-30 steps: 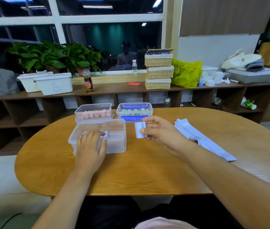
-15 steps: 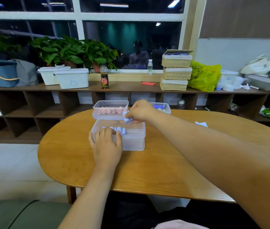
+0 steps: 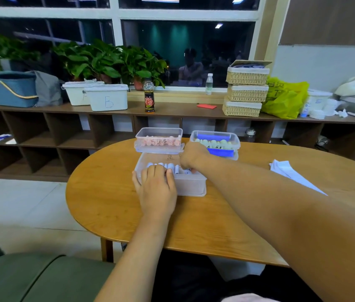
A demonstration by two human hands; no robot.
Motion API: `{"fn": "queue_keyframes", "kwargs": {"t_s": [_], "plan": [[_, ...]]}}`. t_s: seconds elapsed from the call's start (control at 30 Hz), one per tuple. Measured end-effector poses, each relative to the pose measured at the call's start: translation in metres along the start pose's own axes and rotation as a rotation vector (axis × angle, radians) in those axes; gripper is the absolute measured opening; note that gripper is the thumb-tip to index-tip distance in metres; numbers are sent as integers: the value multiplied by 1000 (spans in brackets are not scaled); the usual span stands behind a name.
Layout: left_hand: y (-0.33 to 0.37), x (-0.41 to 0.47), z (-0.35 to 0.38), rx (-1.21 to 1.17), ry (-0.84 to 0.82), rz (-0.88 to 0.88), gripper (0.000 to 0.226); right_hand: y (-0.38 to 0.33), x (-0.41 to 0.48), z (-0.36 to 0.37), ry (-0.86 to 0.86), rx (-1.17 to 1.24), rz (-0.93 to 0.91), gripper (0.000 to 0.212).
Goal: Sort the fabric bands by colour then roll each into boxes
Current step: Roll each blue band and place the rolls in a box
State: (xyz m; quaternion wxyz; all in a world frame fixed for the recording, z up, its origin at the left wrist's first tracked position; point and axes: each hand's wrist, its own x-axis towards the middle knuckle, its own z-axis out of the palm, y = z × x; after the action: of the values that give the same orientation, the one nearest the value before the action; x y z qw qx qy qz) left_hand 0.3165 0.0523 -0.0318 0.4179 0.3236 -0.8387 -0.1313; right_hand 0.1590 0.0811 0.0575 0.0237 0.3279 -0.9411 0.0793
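My left hand [image 3: 158,188] lies flat over the near left corner of the clear plastic box [image 3: 191,186]; the fingers are straight and together, their tips resting on the row of pale blue rolled bands [image 3: 161,165] inside, and the thumb lies along the box's left outer wall. My right hand [image 3: 192,156] reaches across and down into the same box just right of that row; its back faces me and the fingers curl downwards out of sight, so I cannot tell whether they pinch anything; one more pale blue roll [image 3: 187,171] shows just beneath the knuckles, beside the end of the row. The rolls stand side by side along the box's left half; the right half shows only bare translucent wall.

The box sits on the oval wooden table [image 3: 128,203]; directly behind it, touching or nearly so, stands a second clear box [image 3: 159,132] filled with pink rolled bands [image 3: 159,141]; to the right of that one, a third clear box [image 3: 215,134] holds pale green rolls [image 3: 215,142] and strips of deep blue fabric [image 3: 221,152]. Well apart, on the table's right side, a loose sheaf of flat pale bands [image 3: 289,171] fans out towards the edge.
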Motion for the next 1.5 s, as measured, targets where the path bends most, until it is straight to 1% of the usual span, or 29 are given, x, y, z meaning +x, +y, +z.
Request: {"fn": "queue_keyframes", "kwargs": {"t_s": [0.13,0.33,0.4,0.47,0.53,0.6,0.7,0.77,0.83,0.87,0.9,0.93,1.0,1.07,1.13,1.2,1.3,1.4,1.5], "plan": [[0,1,-1,26,-7,4,35,-6,7,10,-45,23,18,14],[0,0,0,7,32,23,29,-9,12,17,-84,127,100,16],[0,0,0,8,31,22,29,-8,10,15,-95,119,91,15],[-1,0,0,13,33,26,28,-7,9,13,-126,96,64,20],[-2,0,1,13,39,29,27,-5,9,15,-137,78,49,19],[-1,0,1,14,40,26,27,-5,6,14,-123,26,16,13],[-1,-1,1,17,44,30,26,-2,4,13,-74,-55,-66,21],[-3,-2,1,20,42,31,26,-2,-2,4,-40,-93,-145,21],[-3,-1,1,15,34,30,25,2,-11,-8,22,-51,-154,9],[-2,-1,0,12,33,41,23,8,-18,-14,52,0,-151,15],[0,-2,-1,10,36,68,21,15,-26,-20,54,47,-154,25],[2,-3,-2,2,40,108,18,25,-35,-24,47,97,-156,30],[9,-8,-4,-23,61,203,11,51,-56,-27,47,243,-122,28],[20,-15,-4,-46,79,290,8,84,-78,-27,105,381,-94,24],[33,-22,-2,-62,52,383,10,119,-99,-26,196,430,-82,22],[49,-31,1,-91,5,481,10,153,-118,-28,270,458,-79,19],[78,-46,12,-178,-115,576,12,202,-141,-24,267,507,-35,14],[103,-56,29,-282,-288,612,16,247,-156,-16,279,528,57,20],[123,-59,46,-297,-380,658,15,286,-169,-15,349,539,144,29]]}}
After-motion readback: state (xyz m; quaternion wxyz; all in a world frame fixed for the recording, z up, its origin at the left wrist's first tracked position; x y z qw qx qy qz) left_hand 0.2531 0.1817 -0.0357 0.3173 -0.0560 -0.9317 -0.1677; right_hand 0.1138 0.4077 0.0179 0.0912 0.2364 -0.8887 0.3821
